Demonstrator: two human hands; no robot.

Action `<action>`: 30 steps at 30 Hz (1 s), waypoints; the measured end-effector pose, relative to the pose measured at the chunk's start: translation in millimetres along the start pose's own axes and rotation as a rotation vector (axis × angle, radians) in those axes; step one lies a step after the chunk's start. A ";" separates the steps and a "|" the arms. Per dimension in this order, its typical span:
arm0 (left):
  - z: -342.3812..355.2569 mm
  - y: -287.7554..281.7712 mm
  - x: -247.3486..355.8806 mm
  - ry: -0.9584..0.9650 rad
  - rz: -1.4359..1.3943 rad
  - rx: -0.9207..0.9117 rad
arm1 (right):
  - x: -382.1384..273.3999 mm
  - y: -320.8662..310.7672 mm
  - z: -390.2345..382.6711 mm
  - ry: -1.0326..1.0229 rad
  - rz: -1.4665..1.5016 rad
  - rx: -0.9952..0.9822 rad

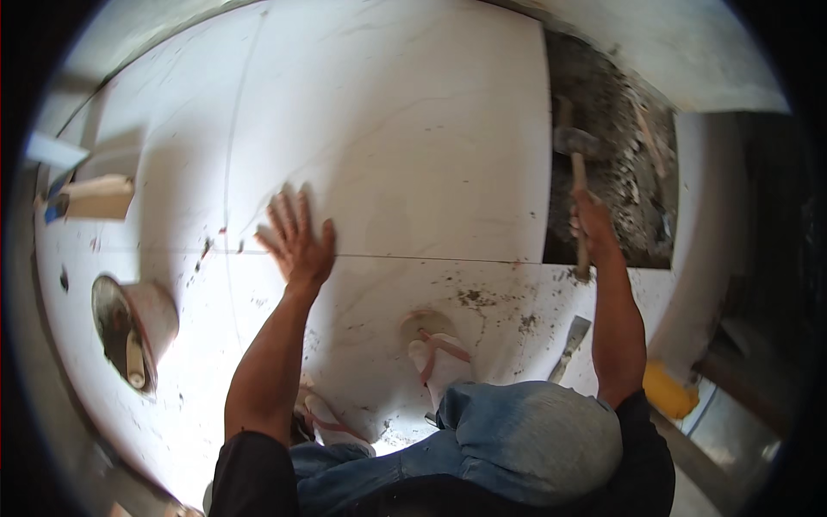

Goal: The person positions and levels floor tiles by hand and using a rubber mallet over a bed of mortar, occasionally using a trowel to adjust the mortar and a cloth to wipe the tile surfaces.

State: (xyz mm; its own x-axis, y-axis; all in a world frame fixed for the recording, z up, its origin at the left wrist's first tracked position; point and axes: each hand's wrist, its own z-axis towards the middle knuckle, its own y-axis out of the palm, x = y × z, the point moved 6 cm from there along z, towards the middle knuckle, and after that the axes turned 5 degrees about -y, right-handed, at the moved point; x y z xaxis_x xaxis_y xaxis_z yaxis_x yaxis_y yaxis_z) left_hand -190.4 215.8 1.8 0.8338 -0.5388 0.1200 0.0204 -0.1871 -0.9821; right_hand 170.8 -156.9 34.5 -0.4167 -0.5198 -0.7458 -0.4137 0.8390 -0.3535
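My left hand (299,244) lies flat with fingers spread, across the joint line at the near edge of a large white veined tile (413,129). In my right hand (592,222) is a mallet (580,172), gripped by its wooden handle. The mallet's blurred head points away from me, over a strip of rough grey mortar bed (624,172) to the right of the tile. The tile's right edge borders this strip. Dark crumbs are scattered over the tiles in front of my feet.
A tipped bucket (159,319) with a wooden-handled tool inside lies at the left. Beyond it is a cardboard piece (99,198) with blue on one end. A flat-bladed scraper (570,349) lies by my right knee, near a yellow object (670,389). A wall (698,52) rises at the far right.
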 end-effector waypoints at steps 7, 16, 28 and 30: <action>5.7 -1.9 3.4 0.055 -0.073 0.012 | 63.8 -74.6 33.1 -0.083 0.197 0.263; -8.8 -1.9 -9.9 -0.056 -0.116 -0.029 | 35.3 -66.8 42.0 -0.091 0.100 0.262; -8.6 -1.5 -26.2 -0.064 -0.141 -0.052 | 18.5 -59.2 53.1 -0.183 -0.254 0.186; -11.2 0.2 -28.1 -0.050 -0.132 -0.058 | 14.2 -50.8 55.4 -0.200 -0.290 0.176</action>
State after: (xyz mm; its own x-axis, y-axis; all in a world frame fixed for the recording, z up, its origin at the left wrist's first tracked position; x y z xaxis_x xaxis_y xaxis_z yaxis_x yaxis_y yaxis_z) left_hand -220.0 221.7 0.0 0.8527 -0.4649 0.2382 0.1004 -0.3016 -0.9481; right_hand 230.8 -198.0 10.6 -0.1297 -0.7120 -0.6901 -0.3391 0.6859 -0.6439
